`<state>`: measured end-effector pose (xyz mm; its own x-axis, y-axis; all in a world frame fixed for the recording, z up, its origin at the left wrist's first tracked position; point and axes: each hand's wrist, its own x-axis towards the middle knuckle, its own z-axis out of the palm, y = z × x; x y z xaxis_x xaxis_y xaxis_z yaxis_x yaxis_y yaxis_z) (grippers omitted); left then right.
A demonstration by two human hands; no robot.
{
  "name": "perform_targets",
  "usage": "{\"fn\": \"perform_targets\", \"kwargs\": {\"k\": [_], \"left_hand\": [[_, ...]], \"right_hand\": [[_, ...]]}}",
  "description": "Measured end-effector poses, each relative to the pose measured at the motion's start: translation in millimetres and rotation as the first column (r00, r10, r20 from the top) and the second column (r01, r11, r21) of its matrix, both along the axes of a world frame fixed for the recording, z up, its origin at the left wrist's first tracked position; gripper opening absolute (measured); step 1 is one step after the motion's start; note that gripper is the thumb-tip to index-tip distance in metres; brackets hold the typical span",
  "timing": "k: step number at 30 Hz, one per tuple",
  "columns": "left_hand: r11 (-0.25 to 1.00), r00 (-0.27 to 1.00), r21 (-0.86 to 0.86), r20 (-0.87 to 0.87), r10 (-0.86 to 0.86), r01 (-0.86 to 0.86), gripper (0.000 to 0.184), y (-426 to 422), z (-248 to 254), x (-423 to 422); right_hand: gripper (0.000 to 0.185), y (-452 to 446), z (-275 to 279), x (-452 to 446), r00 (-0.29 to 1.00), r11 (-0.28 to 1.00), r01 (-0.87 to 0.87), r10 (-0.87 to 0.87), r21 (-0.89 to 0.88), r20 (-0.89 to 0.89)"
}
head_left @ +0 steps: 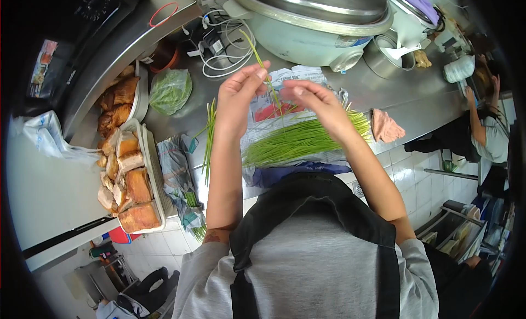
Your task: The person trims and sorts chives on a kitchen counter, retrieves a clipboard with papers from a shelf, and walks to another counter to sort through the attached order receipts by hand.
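Note:
My left hand [241,91] is closed in a pinch on a few thin garlic chive stalks [253,47], which stick up past the fingertips and hang down below them. Just right of the stalks, my right hand [315,100] has its fingers stretched out, the tips slightly blurred, with nothing visible between them. Below both hands, a large bundle of garlic chives [301,141] lies on newspaper [298,73]. A smaller bunch of chives [210,138] rests beside my left forearm, and wrapped chives [178,171] lie farther left.
Trays of browned meat pieces [137,184] stand at the left. A bagged green vegetable [171,91], coiled white cables [227,67] and a big lidded cooker [312,34] line the back. A pink cloth [386,126] lies right of the chives. Another person [487,132] stands at far right.

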<state>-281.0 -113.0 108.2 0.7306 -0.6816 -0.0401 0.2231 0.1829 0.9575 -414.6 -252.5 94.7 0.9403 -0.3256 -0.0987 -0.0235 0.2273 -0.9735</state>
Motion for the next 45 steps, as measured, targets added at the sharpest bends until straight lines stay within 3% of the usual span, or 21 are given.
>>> {"fn": "perform_targets", "kwargs": {"k": [4,11,14,16,18,21,25,28,29,31,34,36,37,40,41,42,43,44,45], "left_hand": [[0.999,0.996,0.046,0.084,-0.023,0.019,0.027,-4,1,-10],[0.995,0.986,0.092,0.165,0.03,-0.046,0.03,-4,2,-15],[0.989,0.949,0.125,0.314,0.033,-0.076,0.02,-1,0,-13],[0.983,0.95,0.16,0.31,0.035,-0.088,0.013,-1,-3,-13],[0.992,0.955,0.117,0.296,-0.001,-0.035,0.01,-1,-9,-15],[0.997,0.979,0.07,0.2,-0.032,0.018,0.009,-7,-18,-22],[0.996,0.979,0.075,0.196,-0.051,0.037,0.015,-14,-17,-36],[0.997,0.945,0.073,0.326,-0.034,0.011,0.012,-19,-16,-38],[1.0,0.948,0.026,0.319,0.0,-0.008,0.01,-20,-9,-43],[0.993,0.845,0.052,0.531,0.063,-0.107,0.01,-23,-2,-44],[0.976,0.674,0.104,0.737,0.054,-0.192,0.014,-26,-9,-32],[0.968,0.507,0.164,0.861,-0.046,-0.192,0.018,-31,-27,-20],[0.924,0.466,0.332,0.859,-0.211,-0.193,0.03,-29,-45,-14],[0.877,0.287,0.37,0.915,-0.285,-0.307,0.036,-31,-104,-22],[0.847,0.404,0.484,0.836,-0.373,-0.219,0.042,-32,-100,-32],[0.872,0.713,0.488,0.602,-0.359,0.026,0.044,-37,-102,-43],[0.886,0.896,0.394,0.257,-0.362,0.245,0.046,-40,-103,-55],[0.891,0.918,0.222,-0.131,-0.374,0.395,0.048,-40,-103,-69],[0.876,0.907,0.237,-0.101,-0.408,0.42,0.049,-39,-99,-83]], "right_hand": [[0.033,16,10,2,0.998,0.982,-0.07,0.069,0.174,0.011],[0.02,11,-6,-8,0.992,1.0,-0.027,0.026,-0.014,-0.126],[0.02,13,-21,-12,0.999,0.996,-0.034,0.035,0.084,-0.008],[0.024,16,-21,-12,0.999,0.998,-0.034,0.034,0.05,0.006],[0.026,16,-23,-13,0.998,0.977,-0.048,0.04,0.208,0.045],[0.026,11,-19,-18,0.997,0.95,-0.076,0.072,0.303,0.026],[0.026,9,-21,-22,0.998,0.968,-0.067,0.067,0.242,0.005],[0.029,9,-41,-9,0.995,0.98,-0.02,0.001,0.196,0.097],[0.03,10,-45,-4,0.988,0.997,0.063,-0.068,0.044,0.141],[0.033,10,-49,4,0.95,0.937,0.25,-0.188,-0.244,0.25],[0.038,4,-62,-8,0.909,0.615,0.417,-0.298,-0.669,0.292],[0.037,-3,-70,-33,0.909,0.617,0.406,-0.347,-0.674,0.229],[0.037,-5,-74,-50,0.909,0.621,0.397,-0.37,-0.676,0.194],[0.024,-9,-72,-117,0.834,0.697,0.461,-0.552,-0.549,-0.001],[0.018,-12,-72,-143,0.804,0.715,0.498,-0.593,-0.49,-0.049],[0.019,-23,-97,-176,0.79,0.784,0.607,-0.613,-0.128,-0.004],[0.022,-33,-123,-205,0.769,0.748,0.611,-0.639,0.258,0.031],[0.037,-38,-95,-227,0.688,0.522,0.379,-0.711,0.765,0.144],[0.051,-47,-50,-248,0.573,0.166,-0.06,-0.802,0.984,0.17]]}}
